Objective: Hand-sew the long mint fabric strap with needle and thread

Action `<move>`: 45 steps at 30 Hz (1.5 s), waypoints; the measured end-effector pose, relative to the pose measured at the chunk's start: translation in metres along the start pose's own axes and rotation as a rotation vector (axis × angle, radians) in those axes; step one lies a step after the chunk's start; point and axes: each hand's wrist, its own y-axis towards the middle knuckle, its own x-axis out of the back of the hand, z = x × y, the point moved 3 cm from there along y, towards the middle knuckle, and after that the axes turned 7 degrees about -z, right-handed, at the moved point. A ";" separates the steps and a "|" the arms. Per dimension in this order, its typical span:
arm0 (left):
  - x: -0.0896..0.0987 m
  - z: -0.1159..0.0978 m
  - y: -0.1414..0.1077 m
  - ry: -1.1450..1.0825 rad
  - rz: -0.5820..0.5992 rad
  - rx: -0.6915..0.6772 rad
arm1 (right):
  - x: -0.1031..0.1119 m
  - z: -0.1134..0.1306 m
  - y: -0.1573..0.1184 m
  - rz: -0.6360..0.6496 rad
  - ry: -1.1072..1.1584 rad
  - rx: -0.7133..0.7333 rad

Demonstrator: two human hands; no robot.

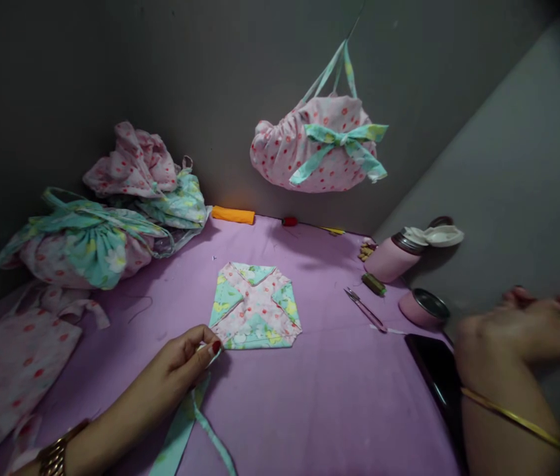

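At the near left corner of a patchwork fabric square (256,309), my left hand (185,360) is closed in a pinch. Pale green fabric strips (210,430) hang from under its fingers toward the table's front. The square is pink dotted cloth with green floral corner pieces and lies flat. My right hand (522,324) is raised at the far right, beyond the phone, blurred and partly turned away. Whether its fingers hold anything does not show.
Sewn pouches (86,244) are heaped at left beside a pink dotted cloth (6,377). A bow-tied bag (324,145) hangs behind. At right are a pink flask (391,258), its cup (423,309), a thread spool (373,284), pink-handled snips (366,311) and a phone (436,377).
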 end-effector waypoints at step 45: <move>-0.007 -0.006 -0.009 0.177 -0.029 -0.155 | -0.060 -0.021 -0.287 1.390 -0.337 -0.353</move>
